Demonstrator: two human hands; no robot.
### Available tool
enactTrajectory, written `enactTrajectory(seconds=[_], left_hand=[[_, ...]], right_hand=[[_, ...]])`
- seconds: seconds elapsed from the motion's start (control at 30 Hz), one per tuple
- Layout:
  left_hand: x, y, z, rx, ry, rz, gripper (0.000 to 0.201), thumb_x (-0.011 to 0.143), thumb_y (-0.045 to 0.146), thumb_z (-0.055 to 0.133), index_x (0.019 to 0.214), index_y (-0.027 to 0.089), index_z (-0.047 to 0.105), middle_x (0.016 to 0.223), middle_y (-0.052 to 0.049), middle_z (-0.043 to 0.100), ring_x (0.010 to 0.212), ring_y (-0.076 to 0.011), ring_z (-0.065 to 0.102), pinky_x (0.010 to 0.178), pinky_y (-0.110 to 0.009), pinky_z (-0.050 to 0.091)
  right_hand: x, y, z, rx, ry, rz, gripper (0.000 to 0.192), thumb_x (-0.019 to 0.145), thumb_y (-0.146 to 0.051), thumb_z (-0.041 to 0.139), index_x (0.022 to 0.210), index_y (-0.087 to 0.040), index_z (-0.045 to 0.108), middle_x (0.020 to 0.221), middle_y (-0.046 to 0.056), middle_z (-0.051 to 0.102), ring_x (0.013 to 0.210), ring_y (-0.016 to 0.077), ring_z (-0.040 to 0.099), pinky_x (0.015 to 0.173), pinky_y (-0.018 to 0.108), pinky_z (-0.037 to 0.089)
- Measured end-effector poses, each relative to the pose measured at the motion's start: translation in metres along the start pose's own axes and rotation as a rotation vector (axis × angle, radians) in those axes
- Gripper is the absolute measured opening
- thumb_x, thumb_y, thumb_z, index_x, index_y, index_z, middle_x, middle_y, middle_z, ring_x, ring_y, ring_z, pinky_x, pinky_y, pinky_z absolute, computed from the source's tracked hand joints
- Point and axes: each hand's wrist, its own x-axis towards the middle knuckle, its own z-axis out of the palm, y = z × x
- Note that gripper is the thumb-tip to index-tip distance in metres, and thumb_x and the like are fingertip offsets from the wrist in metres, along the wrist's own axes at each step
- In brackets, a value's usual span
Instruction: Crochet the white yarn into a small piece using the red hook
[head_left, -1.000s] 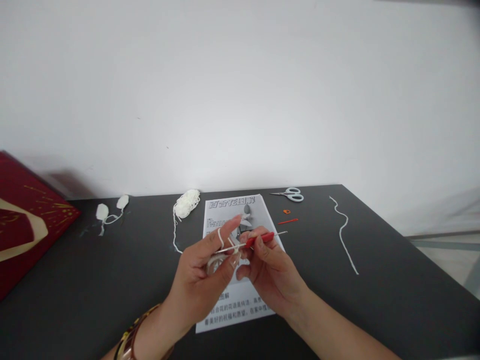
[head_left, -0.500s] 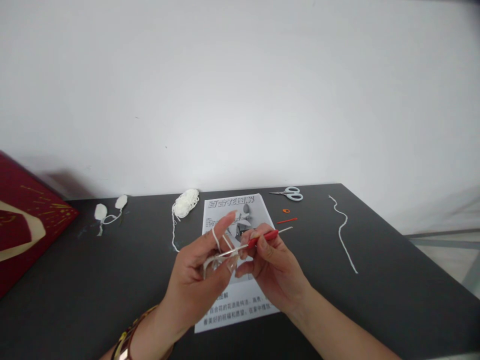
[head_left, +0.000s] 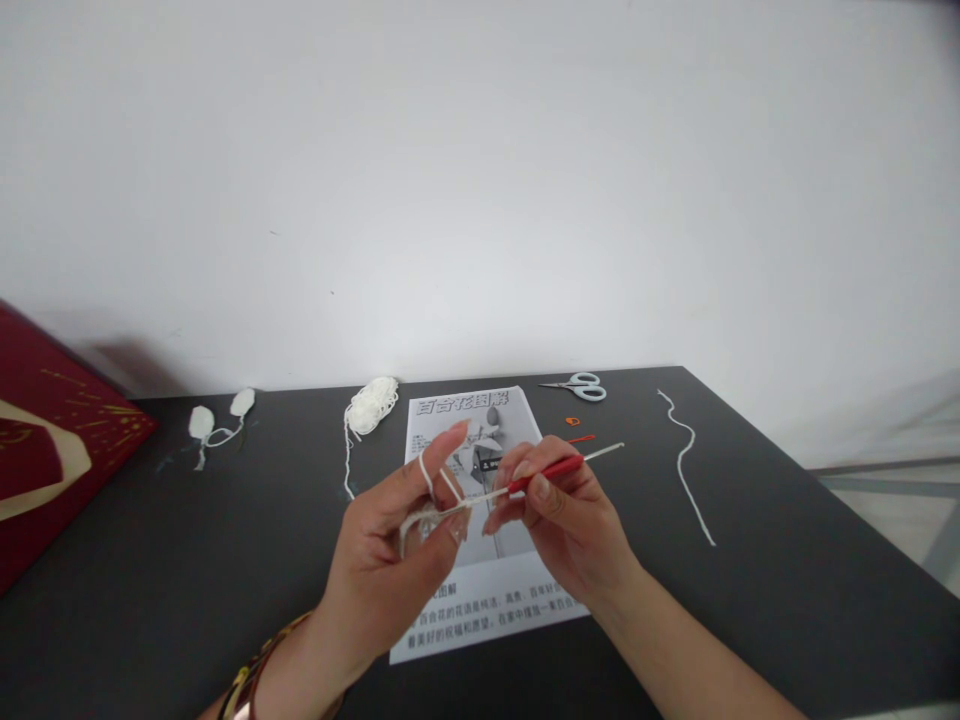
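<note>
Between the thumb and fingers of my left hand (head_left: 397,545) is a small piece of white crochet work (head_left: 429,518), partly hidden by the fingers. White yarn (head_left: 424,468) loops round the raised index finger and runs down to the work. My right hand (head_left: 566,515) grips the red handle of a crochet hook (head_left: 546,473) like a pen. Its metal tip reaches left to the yarn at my left fingertips, and the other metal end points up to the right. Both hands are above a printed sheet (head_left: 487,600) with a flower picture.
A white yarn ball (head_left: 373,405) lies behind my left hand. Two white crocheted pieces (head_left: 201,423) joined by yarn are farther left, near a red box (head_left: 52,450). Scissors (head_left: 585,387), an orange stitch marker (head_left: 572,421), an orange needle (head_left: 581,439) and a yarn strand (head_left: 682,455) lie right.
My right hand has shifted right with the crochet hook, drawing its tip back from deeper over the left fingers to their fingertips. My left hand has moved slightly left.
</note>
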Motion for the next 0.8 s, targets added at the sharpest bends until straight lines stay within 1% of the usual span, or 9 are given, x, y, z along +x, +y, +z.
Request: enactTrajectory(seconds=[0.1,0.23,0.3,0.37,0.4,0.47,0.6,0.67,0.8], left_hand=[[0.001,0.002,0.001,-0.04,0.009,-0.05,0.049,0.08,0.016,0.064,0.125,0.036,0.058,0.068,0.003,0.05,0.058,-0.0082,0.042,0.052,-0.019,0.037],[0.002,0.006,0.005,-0.216,0.004,-0.257,0.054,0.074,0.017,0.071,0.123,0.036,0.06,0.068,0.002,0.057,0.06,-0.0094,0.048,0.059,-0.021,0.044],[0.003,0.006,0.006,-0.298,0.026,-0.331,0.056,0.072,0.017,0.073,0.123,0.036,0.06,0.071,0.001,0.06,0.063,-0.0102,0.052,0.063,-0.022,0.046],[0.004,0.004,0.007,-0.334,0.011,-0.363,0.058,0.072,0.017,0.074,0.125,0.036,0.058,0.074,0.001,0.062,0.068,-0.0109,0.055,0.066,-0.022,0.046],[0.004,0.003,0.007,-0.336,-0.004,-0.369,0.059,0.072,0.017,0.074,0.126,0.036,0.057,0.075,0.001,0.063,0.07,-0.0109,0.056,0.067,-0.022,0.046],[0.005,0.0,0.007,-0.313,-0.013,-0.362,0.062,0.073,0.017,0.073,0.128,0.037,0.054,0.075,0.002,0.063,0.071,-0.0102,0.056,0.068,-0.021,0.045],[0.007,-0.001,0.009,-0.245,0.08,-0.326,0.063,0.074,0.02,0.073,0.132,0.03,0.051,0.071,0.002,0.066,0.061,-0.008,0.054,0.06,-0.019,0.045],[0.008,0.001,0.011,-0.231,0.137,-0.339,0.065,0.073,0.021,0.074,0.133,0.025,0.05,0.067,0.001,0.067,0.055,-0.0079,0.053,0.054,-0.018,0.044],[0.01,0.004,0.015,-0.2,0.204,-0.37,0.07,0.066,0.023,0.078,0.131,0.02,0.053,0.062,0.001,0.068,0.048,-0.0089,0.052,0.047,-0.02,0.046]], right_hand=[[-0.001,0.0,0.0,-0.041,-0.025,-0.018,0.003,0.078,-0.02,0.07,0.08,-0.022,0.069,0.086,0.001,0.068,0.074,0.0141,0.065,0.061,0.028,0.059],[-0.004,0.006,0.003,-0.099,-0.057,-0.01,0.007,0.077,-0.02,0.072,0.083,-0.024,0.073,0.098,0.002,0.071,0.088,0.0152,0.067,0.076,0.028,0.055],[-0.004,0.009,0.005,-0.158,-0.042,-0.032,0.011,0.075,-0.018,0.074,0.083,-0.025,0.074,0.099,0.001,0.072,0.093,0.0154,0.065,0.084,0.029,0.053],[-0.004,0.01,0.005,-0.235,-0.002,-0.072,0.016,0.071,-0.014,0.076,0.082,-0.026,0.075,0.098,0.0,0.071,0.097,0.0156,0.063,0.087,0.029,0.051],[-0.004,0.011,0.005,-0.259,0.028,-0.087,0.019,0.069,-0.012,0.077,0.081,-0.026,0.075,0.097,0.0,0.071,0.097,0.0154,0.063,0.087,0.028,0.05],[-0.004,0.012,0.005,-0.245,0.084,-0.072,0.021,0.067,-0.011,0.079,0.082,-0.026,0.074,0.091,-0.001,0.071,0.09,0.014,0.064,0.08,0.025,0.052],[-0.004,0.015,0.005,-0.106,0.127,0.107,0.015,0.073,-0.024,0.075,0.088,-0.023,0.073,0.083,0.0,0.071,0.07,0.0123,0.065,0.062,0.025,0.055],[-0.005,0.015,0.006,-0.096,0.118,0.136,0.018,0.074,-0.026,0.074,0.092,-0.022,0.072,0.085,0.001,0.071,0.069,0.0134,0.065,0.06,0.026,0.056],[-0.004,0.017,0.008,-0.134,0.048,0.093,0.033,0.065,-0.014,0.08,0.095,-0.022,0.07,0.078,-0.001,0.07,0.064,0.0139,0.066,0.061,0.028,0.057]])
